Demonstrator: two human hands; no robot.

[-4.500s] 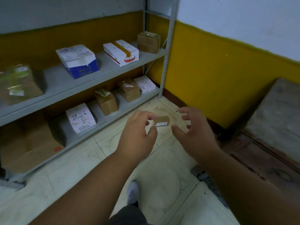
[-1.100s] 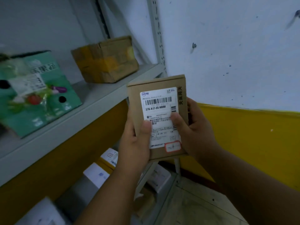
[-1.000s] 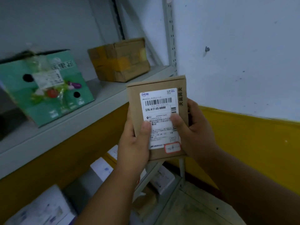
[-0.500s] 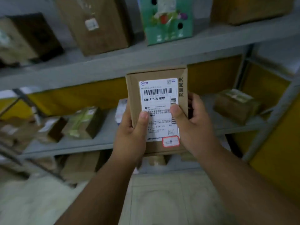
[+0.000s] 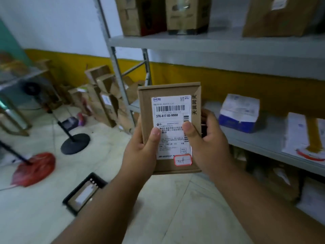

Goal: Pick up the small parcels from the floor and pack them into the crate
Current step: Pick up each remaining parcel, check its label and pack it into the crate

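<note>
Swung left since half a second ago, bringing crate (image 5: pixel 84 192) into view on floor, low and left of upright parcel (image 5: pixel 169 129), gripped by left hand (image 5: pixel 140 152) and right hand (image 5: pixel 207 143), thumbs on label.

I see a matt brown cardboard parcel (image 5: pixel 168 127) with a smooth white paper label (image 5: pixel 171 127), grey painted metal shelving (image 5: pixel 211 44), and a dull, scuffed tiled floor (image 5: pixel 175 208).
</note>
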